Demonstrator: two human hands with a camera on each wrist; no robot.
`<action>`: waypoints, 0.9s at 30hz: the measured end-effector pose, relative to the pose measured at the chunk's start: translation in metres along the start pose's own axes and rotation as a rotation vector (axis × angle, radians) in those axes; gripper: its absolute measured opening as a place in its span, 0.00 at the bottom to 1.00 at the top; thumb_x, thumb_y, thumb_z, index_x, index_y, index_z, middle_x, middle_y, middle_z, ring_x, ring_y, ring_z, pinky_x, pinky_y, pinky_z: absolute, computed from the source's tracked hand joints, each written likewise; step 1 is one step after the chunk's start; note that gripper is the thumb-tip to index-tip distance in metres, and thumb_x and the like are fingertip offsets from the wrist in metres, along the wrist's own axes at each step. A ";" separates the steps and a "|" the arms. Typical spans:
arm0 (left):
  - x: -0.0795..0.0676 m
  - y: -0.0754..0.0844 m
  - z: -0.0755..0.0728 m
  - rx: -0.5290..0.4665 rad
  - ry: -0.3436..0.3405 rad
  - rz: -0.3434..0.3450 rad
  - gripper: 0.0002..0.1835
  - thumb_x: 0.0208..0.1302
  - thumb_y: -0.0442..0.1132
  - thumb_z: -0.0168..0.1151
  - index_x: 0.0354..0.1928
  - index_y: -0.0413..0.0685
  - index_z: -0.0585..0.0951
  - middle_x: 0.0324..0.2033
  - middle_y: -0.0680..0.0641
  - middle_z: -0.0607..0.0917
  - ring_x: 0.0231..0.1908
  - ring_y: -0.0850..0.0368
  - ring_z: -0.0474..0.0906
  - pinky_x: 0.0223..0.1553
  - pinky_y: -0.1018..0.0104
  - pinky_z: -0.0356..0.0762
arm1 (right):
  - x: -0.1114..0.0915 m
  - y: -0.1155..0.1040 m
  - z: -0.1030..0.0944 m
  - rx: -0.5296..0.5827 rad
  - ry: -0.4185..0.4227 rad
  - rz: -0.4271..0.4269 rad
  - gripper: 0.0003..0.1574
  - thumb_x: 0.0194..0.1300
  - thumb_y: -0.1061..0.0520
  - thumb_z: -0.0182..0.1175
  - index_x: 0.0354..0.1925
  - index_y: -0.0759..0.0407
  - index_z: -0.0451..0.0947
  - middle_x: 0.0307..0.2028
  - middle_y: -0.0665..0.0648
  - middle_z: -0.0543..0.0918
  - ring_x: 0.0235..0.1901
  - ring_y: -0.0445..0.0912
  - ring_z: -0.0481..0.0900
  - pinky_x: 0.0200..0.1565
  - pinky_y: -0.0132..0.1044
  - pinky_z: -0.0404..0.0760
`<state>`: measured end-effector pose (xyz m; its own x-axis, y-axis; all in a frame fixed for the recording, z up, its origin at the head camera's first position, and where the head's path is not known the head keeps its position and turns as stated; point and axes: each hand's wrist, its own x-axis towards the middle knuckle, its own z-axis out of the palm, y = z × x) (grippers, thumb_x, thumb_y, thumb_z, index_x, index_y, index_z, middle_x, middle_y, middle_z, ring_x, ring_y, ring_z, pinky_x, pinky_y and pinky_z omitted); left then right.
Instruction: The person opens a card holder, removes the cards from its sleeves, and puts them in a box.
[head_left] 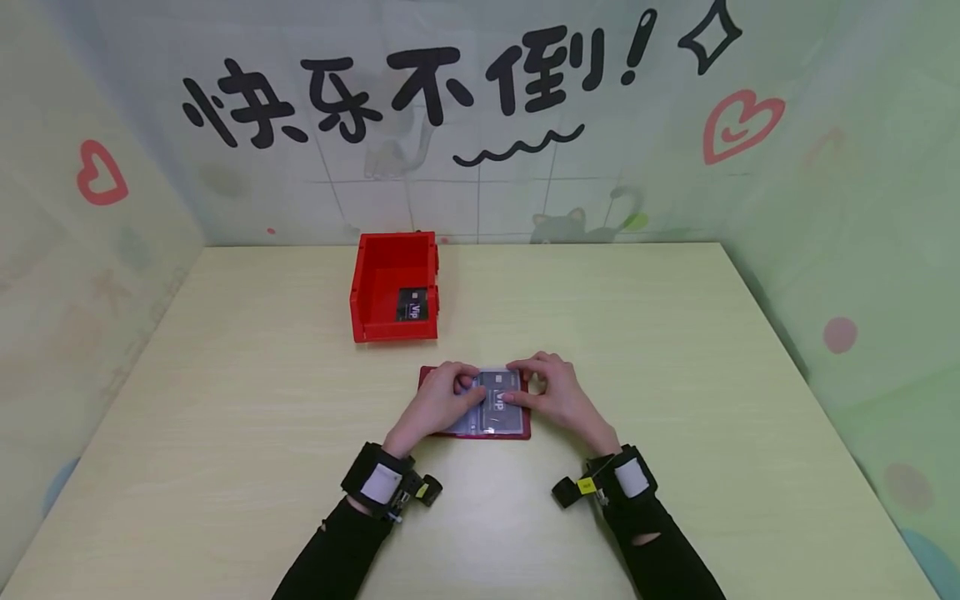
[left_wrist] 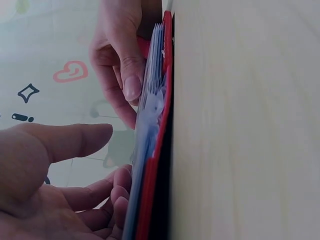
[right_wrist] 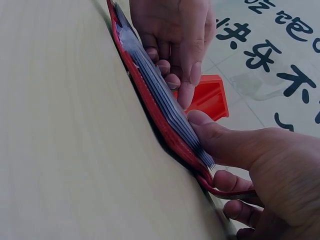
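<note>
A red card holder (head_left: 527, 431) lies spread on the table under both hands, its stack of clear sleeves (right_wrist: 170, 110) showing edge-on in the right wrist view. A dark card marked VIP (head_left: 497, 417) sits in the right-hand sleeve. My right hand (head_left: 558, 393) grips the holder's right edge, thumb (right_wrist: 215, 137) on the sleeves and fingers at the red cover, which bends between them. My left hand (head_left: 441, 398) rests its loosely bent fingers (left_wrist: 120, 192) on the left pages. The left thumb (left_wrist: 85, 140) stands straight, apart from the sleeves.
Behind the holder, slightly left, stands a red open bin (head_left: 393, 258) with another dark VIP card (head_left: 412, 305) inside. The pale wooden table (head_left: 225, 400) stretches to both sides. Printed cloth walls (head_left: 480, 208) border its back and sides.
</note>
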<state>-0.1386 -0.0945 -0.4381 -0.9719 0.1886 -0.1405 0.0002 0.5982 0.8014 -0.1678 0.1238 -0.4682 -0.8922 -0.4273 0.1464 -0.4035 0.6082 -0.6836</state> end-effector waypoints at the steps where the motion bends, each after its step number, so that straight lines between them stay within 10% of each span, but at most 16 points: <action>1: 0.000 0.000 0.000 -0.006 -0.004 -0.003 0.20 0.67 0.41 0.65 0.57 0.38 0.80 0.40 0.44 0.79 0.39 0.54 0.71 0.40 0.68 0.68 | 0.000 0.000 0.000 0.002 -0.002 0.002 0.28 0.57 0.51 0.75 0.55 0.58 0.83 0.35 0.54 0.79 0.38 0.46 0.69 0.44 0.35 0.63; 27: 0.000 -0.001 -0.006 -0.127 -0.072 -0.038 0.21 0.69 0.42 0.63 0.59 0.37 0.80 0.42 0.43 0.80 0.41 0.53 0.71 0.41 0.68 0.68 | 0.001 0.002 0.003 0.003 0.023 -0.017 0.28 0.55 0.52 0.76 0.53 0.59 0.84 0.32 0.53 0.78 0.36 0.45 0.68 0.42 0.34 0.62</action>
<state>-0.1402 -0.0997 -0.4356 -0.9513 0.2262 -0.2096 -0.0700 0.5034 0.8612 -0.1688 0.1228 -0.4713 -0.8894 -0.4224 0.1746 -0.4185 0.5989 -0.6828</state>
